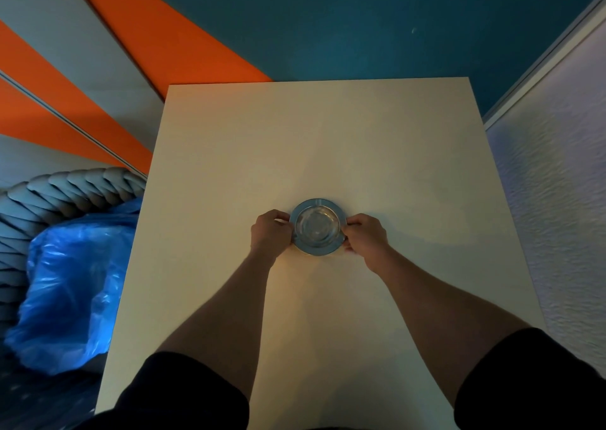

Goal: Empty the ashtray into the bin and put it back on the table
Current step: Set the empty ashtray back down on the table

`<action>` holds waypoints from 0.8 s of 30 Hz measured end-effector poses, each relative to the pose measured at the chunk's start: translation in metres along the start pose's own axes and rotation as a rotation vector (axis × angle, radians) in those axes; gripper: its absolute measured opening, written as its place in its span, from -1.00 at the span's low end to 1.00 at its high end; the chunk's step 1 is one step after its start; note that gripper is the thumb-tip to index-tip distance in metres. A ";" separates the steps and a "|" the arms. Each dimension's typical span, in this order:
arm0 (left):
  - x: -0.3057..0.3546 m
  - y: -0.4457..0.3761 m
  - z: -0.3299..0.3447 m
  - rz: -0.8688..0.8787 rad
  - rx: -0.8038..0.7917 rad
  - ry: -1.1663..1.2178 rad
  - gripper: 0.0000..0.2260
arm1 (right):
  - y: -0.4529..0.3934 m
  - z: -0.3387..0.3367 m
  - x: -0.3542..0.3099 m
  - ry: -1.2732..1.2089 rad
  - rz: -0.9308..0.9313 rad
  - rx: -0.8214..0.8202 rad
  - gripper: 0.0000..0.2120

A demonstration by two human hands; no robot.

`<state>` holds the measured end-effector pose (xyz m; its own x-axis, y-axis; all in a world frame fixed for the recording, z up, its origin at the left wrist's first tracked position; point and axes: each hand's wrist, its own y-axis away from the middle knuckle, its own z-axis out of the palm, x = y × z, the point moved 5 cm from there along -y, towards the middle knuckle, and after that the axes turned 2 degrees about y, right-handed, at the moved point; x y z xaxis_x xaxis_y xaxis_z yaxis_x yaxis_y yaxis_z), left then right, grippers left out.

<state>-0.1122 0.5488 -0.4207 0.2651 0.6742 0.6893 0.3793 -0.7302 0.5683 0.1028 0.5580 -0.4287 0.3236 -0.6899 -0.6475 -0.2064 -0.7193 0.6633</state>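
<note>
Our fingers (284, 217) clamp both sides of the ashtray (317, 226): left hand (270, 234) and right hand (364, 234) pinch its rim. It sits on the surface (328, 141), seemingly empty. We should keep it level and release gently. The bin (65, 265) stands left.

Bare table (328, 141) all around, bin (65, 265) off its left edge
</note>
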 end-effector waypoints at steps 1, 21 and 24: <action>0.000 0.000 0.000 -0.001 0.001 0.005 -0.86 | 0.000 0.000 -0.001 -0.002 0.001 0.003 -0.84; 0.003 0.000 0.002 -0.032 0.010 0.010 -0.84 | 0.000 0.001 -0.007 0.022 -0.026 0.035 -0.90; 0.009 0.004 0.001 0.053 0.034 -0.101 -0.80 | 0.003 0.002 -0.010 0.100 -0.065 0.034 -0.93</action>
<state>-0.1072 0.5517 -0.4128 0.3734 0.6434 0.6683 0.3914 -0.7624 0.5153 0.0973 0.5632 -0.4209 0.4273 -0.6314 -0.6472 -0.2130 -0.7659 0.6066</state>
